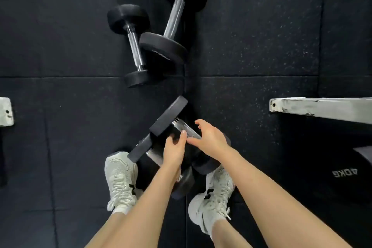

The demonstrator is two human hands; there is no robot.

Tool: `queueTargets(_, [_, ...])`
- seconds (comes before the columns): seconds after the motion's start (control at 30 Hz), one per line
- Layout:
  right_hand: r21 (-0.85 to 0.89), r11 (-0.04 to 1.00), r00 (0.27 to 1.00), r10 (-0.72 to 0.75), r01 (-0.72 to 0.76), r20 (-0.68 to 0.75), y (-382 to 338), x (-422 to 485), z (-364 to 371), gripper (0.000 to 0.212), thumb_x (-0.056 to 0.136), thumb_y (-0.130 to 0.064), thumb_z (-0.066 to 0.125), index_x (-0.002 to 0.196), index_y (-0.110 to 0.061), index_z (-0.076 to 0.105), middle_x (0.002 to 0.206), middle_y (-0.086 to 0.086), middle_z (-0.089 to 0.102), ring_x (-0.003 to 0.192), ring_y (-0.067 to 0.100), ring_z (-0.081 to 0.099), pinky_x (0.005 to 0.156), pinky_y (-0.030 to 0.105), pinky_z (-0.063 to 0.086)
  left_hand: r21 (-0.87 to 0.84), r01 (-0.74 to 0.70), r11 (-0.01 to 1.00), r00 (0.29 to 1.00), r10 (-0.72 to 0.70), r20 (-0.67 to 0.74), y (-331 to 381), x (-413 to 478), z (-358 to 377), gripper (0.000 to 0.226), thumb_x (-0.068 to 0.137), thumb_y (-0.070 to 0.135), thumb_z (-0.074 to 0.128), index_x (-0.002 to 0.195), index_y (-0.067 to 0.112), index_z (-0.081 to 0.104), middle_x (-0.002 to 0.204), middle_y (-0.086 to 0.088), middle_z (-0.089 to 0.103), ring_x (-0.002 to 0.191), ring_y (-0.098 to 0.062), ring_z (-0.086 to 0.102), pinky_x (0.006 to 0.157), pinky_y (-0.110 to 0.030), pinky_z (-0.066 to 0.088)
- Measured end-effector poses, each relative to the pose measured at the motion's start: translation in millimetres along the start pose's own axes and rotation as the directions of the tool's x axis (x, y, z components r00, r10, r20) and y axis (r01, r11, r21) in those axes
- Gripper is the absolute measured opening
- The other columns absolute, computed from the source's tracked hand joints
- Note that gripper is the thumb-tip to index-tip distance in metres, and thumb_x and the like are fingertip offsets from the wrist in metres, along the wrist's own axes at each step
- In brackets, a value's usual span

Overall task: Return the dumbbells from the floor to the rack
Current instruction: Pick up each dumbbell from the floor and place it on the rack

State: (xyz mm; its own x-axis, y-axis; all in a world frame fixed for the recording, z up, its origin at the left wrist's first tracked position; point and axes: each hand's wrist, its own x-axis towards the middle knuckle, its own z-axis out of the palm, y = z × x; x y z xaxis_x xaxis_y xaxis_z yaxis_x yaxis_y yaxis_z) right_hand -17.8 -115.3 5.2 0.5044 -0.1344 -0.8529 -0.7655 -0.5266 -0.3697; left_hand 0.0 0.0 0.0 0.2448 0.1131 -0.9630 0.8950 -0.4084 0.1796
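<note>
On my feed I look straight down at the black rubber floor, where 4 dumbbells lie. 2 of them sit between the person's white shoes, side by side and slanted.

The first dumbbell has its chrome handle just under the right hand. That hand's fingers are spread and nearly straight, fingertips past the handle's far side and thumb on the near side, not closed round it. I cannot tell whether skin touches metal.

The second dumbbell lies nearer the feet, its handle running beneath the left wrist. The left hand sits above the gap between the 2 handles, fingers loosely bent and thumb raised toward the first handle, wrapped round nothing I can see.

Further off, a small dumbbell and a large dumbbell lie close together, the large one's near head overlapping the small one's handle in my view. A white metal beam juts in from the right, well apart from both hands.
</note>
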Motion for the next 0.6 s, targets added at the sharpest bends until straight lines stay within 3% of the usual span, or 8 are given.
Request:
queueTargets(0.07, [-0.026,0.999,0.998,0.025,-0.024,0.059,8.0,21.5,7.5,0.076,0.086,-0.04,0.067,0.148,-0.019,0.027,0.146,0.005,0.045,0.13,0.023,0.049,0.103,0.037,0.043,-0.006,0.005,1.0,1.0,-0.005,-0.005,-1.3,19.9,9.0,0.076,0.091,0.047,0.052,0.148,0.007,0.022,0.15,-0.012,0.038,0.134,-0.026,0.042,0.106,-0.034,0.037])
queueTargets(0.2, [-0.024,0.997,0.971,0.08,-0.076,0.224,29.5,50.5,19.7,0.089,0.082,-0.037,0.071,0.151,-0.018,0.018,0.147,0.008,0.043,0.131,0.025,0.047,0.105,0.038,0.042,-0.176,0.071,0.982,0.997,-0.065,0.042,-1.8,51.7,19.9,0.066,0.084,0.05,0.061,0.135,0.011,0.047,0.126,-0.007,0.062,0.11,-0.018,0.059,0.075,-0.021,0.044])
queueTargets(0.3, [0.029,0.995,0.945,0.081,-0.095,0.315,40.2,63.4,24.8,0.089,0.079,-0.038,0.074,0.149,-0.015,0.024,0.142,0.008,0.048,0.124,0.023,0.052,0.1,0.036,0.047,-0.308,0.096,0.947,0.995,-0.086,0.045,-2.1,67.5,23.8,0.06,0.08,0.049,0.067,0.127,0.015,0.052,0.117,-0.002,0.065,0.108,-0.017,0.062,0.083,-0.029,0.051])
queueTargets(0.37, [0.029,0.996,0.938,0.068,-0.083,0.341,43.1,69.2,28.0,0.076,0.08,-0.037,0.074,0.141,-0.012,0.038,0.134,0.007,0.055,0.112,0.02,0.058,0.094,0.034,0.05,-0.389,0.055,0.92,0.998,-0.043,0.039,-5.5,72.9,27.8,0.05,0.082,0.039,0.068,0.124,0.014,0.054,0.108,0.0,0.068,0.101,-0.016,0.065,0.086,-0.037,0.055])
queueTargets(0.47, [0.042,0.996,0.947,0.067,-0.085,0.316,42.7,71.3,30.1,0.056,0.082,-0.033,0.071,0.128,-0.01,0.05,0.122,0.007,0.062,0.097,0.015,0.058,0.085,0.028,0.048,-0.452,0.018,0.892,1.0,-0.021,-0.001,-5.8,73.0,31.7,0.035,0.088,0.024,0.064,0.117,0.009,0.056,0.099,-0.006,0.069,0.087,-0.014,0.067,0.081,-0.036,0.057])
queueTargets(0.6, [0.05,0.994,0.963,0.084,-0.1,0.255,38.9,64.8,31.9,0.061,0.084,-0.034,0.07,0.133,-0.007,0.046,0.125,0.011,0.059,0.109,0.024,0.06,0.096,0.036,0.05,-0.48,0.05,0.876,0.998,-0.061,-0.008,0.6,67.7,31.5,0.035,0.089,0.019,0.064,0.121,0.009,0.055,0.101,-0.007,0.067,0.091,-0.018,0.067,0.091,-0.042,0.055])
